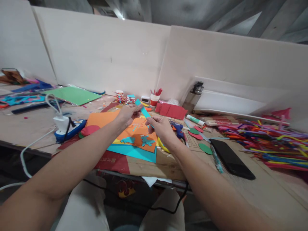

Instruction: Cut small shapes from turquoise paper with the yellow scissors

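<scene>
A narrow turquoise paper strip (145,112) is stretched between my two hands, slanting down to the right. My left hand (130,114) pinches it near its upper end. Lower down, the thumb and fingers of my right hand (160,126) close on the other end. Beneath them lies an orange sheet (103,119) with small paper scraps on it. Turquoise cut pieces (147,141) rest near its front corner. A turquoise sheet (134,153) sticks out from under the orange one, toward me.
At right are a black phone (231,157) and many coloured pipe cleaners (271,141). A blue glue gun (178,130) lies beside my right hand. A cup of red sticks (155,98) and a bottle (192,98) stand behind. At left are a power strip (72,131) and green sheet (72,94).
</scene>
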A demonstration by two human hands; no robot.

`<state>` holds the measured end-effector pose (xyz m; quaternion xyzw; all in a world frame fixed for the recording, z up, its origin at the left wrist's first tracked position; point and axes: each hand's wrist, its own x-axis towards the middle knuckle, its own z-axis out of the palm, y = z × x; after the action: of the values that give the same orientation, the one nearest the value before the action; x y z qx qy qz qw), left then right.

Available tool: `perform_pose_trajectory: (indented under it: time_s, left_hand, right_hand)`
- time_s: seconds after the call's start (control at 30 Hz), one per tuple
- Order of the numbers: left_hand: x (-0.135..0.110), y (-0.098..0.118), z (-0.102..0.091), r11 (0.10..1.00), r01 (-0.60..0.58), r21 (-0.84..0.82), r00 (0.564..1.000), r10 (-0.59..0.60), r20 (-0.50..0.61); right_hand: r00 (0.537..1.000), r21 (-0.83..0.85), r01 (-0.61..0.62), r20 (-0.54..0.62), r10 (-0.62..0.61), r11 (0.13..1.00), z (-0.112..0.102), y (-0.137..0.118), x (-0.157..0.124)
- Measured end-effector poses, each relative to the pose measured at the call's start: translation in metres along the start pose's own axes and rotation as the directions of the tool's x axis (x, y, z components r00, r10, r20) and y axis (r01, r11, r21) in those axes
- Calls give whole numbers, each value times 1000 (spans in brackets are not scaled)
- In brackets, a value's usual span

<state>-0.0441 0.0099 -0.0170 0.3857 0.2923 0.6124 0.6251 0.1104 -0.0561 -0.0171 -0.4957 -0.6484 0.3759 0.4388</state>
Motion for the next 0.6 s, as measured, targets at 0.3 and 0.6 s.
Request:
perform_pose_trajectory:
  time_s: [0.3,0.6]
  left_hand:
    - [5,9,-14,999,35,-19,999,-35,-7]
    - [-15,-7,4,954,-51,295,967,-26,252]
  right_hand:
    - [995,147,61,-85,-49,987,-4,11,3]
    - [999,107,-38,5,38,994,1,20,8]
